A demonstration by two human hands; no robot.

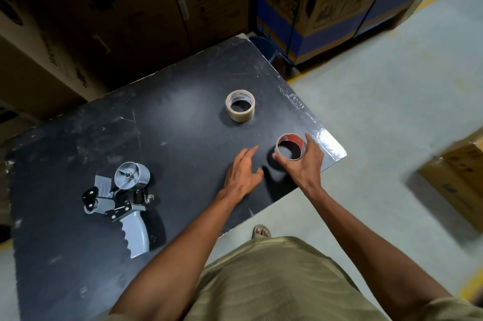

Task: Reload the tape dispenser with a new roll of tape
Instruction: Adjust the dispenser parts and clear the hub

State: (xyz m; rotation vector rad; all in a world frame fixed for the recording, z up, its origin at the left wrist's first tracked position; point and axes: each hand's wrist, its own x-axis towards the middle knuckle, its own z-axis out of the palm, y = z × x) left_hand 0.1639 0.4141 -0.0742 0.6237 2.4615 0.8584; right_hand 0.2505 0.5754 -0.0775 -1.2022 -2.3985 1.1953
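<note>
A grey tape dispenser with a pistol handle lies on its side at the left of the black table, its spool hub bare. A clear tape roll rests flat at the far middle. Near the right edge sits a thin cardboard ring with red inside; my right hand wraps thumb and fingers around it. Just left of that ring, my left hand rests flat on the table with fingers spread and nothing in it.
Large cardboard boxes stand stacked behind the table. More boxes sit on the floor at the back right, and another box at the right. A blue bin peeks out behind the table's far corner.
</note>
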